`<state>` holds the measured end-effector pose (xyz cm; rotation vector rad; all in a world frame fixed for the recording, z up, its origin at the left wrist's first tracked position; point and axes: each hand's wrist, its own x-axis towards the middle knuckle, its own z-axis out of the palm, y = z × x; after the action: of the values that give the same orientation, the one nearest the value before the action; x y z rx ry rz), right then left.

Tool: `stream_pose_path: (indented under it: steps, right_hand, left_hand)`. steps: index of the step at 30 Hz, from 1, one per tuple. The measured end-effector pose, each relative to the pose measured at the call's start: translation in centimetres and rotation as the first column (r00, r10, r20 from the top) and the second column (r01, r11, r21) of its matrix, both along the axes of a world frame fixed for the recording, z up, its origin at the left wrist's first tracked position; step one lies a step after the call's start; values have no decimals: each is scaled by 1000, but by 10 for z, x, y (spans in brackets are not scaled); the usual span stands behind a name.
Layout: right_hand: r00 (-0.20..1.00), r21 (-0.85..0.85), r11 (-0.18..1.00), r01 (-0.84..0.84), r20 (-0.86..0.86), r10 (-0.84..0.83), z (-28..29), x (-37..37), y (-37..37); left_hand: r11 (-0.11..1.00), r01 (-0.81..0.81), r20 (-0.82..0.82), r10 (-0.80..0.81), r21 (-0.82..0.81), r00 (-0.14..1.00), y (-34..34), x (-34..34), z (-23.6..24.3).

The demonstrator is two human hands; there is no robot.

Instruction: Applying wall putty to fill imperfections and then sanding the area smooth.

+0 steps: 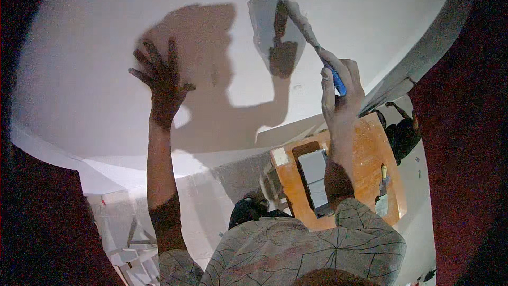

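Observation:
My left hand is raised against the white wall, fingers spread and holding nothing. In my right hand is a putty knife with a blue handle, my fingers wrapped round it. Its blade reaches up and left to the wall, at the edge of a grey smeared patch of what looks like filler. Shadows of my head, my right arm and the tool fall across the wall and partly darken the patch.
Below my right arm is an orange-brown board. On it lie a grey rectangular tray and a second putty knife with a yellowish handle. Another person in dark clothing is beyond it at right. A light-coloured frame stands at lower left.

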<state>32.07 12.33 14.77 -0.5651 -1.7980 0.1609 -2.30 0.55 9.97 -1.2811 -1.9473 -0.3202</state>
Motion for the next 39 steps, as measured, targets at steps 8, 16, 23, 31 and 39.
stream_pose_path:
  steps: [8,16,23,31,39]
  right_hand:
    - [998,-96,994,-55,11,56,-72,-5,5]
    - [992,-9,993,-120,34,120,-82,-21,6]
    - [999,-77,996,-43,-25,41,-84,-18,-9]
    - [998,-63,996,-60,27,62,-84,-15,-4]
    - [993,-42,992,-121,-4,121,-66,-20,-4]
  left_hand:
    - [1000,2,-34,-1,8,999,5,-2,-1]
    - [998,47,5,-47,28,999,8,0,-6]
    - [998,54,-6,-53,39,999,4,-5,-5]
    - [997,64,-4,-64,50,998,1,-5,-4]
    - [992,103,8,-103,73,995,2,2,-2]
